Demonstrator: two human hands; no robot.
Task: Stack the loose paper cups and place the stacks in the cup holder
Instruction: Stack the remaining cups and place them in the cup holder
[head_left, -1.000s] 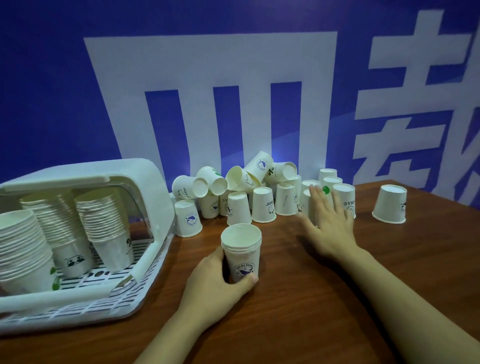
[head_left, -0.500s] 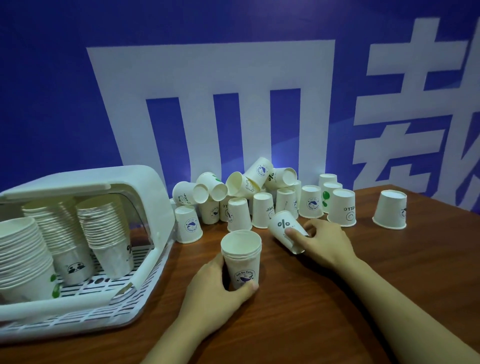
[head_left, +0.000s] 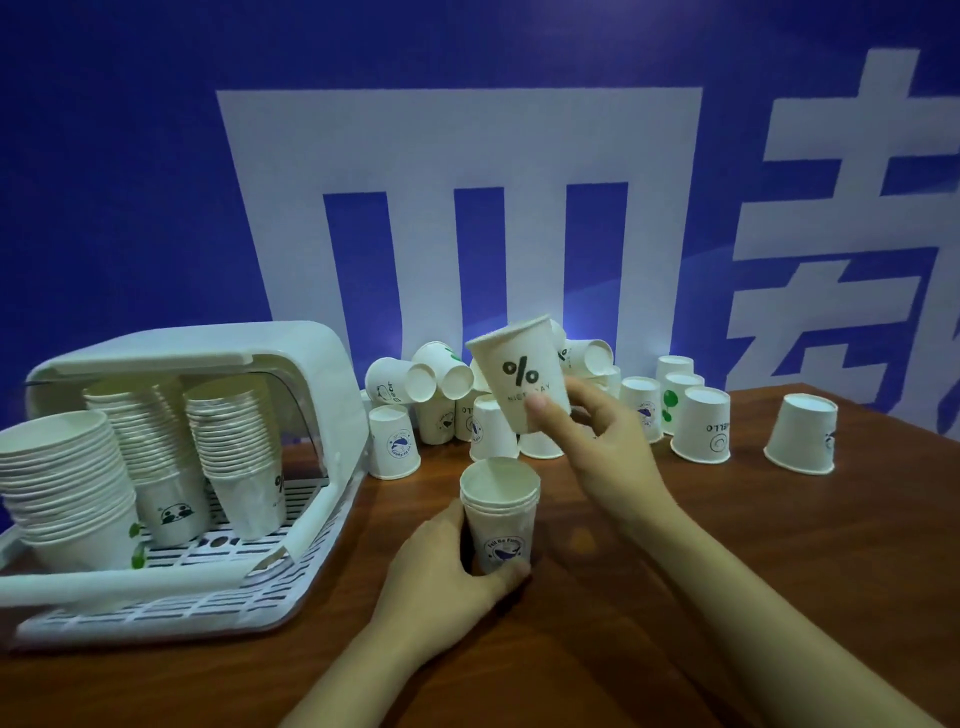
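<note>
A short stack of white paper cups (head_left: 500, 512) stands upright on the brown table, and my left hand (head_left: 441, 577) grips its base. My right hand (head_left: 605, 447) holds a single white cup with a "%" mark (head_left: 519, 376), mouth up, in the air just above and behind that stack. Behind them lies a pile of loose cups (head_left: 441, 379), some on their sides, others upside down. The white cup holder (head_left: 291, 415) at the left holds three tall stacks (head_left: 228, 441).
More upside-down cups stand to the right, one with "HELLO" print (head_left: 701, 423) and a lone one (head_left: 802, 440) farther right. A blue wall with large white characters rises right behind the table. Bare brown tabletop (head_left: 727, 519) lies under my right forearm.
My right hand reached into the pile, took the "%" cup, turned it mouth up and lifted it over the stack. My left hand kept hold of the stack.
</note>
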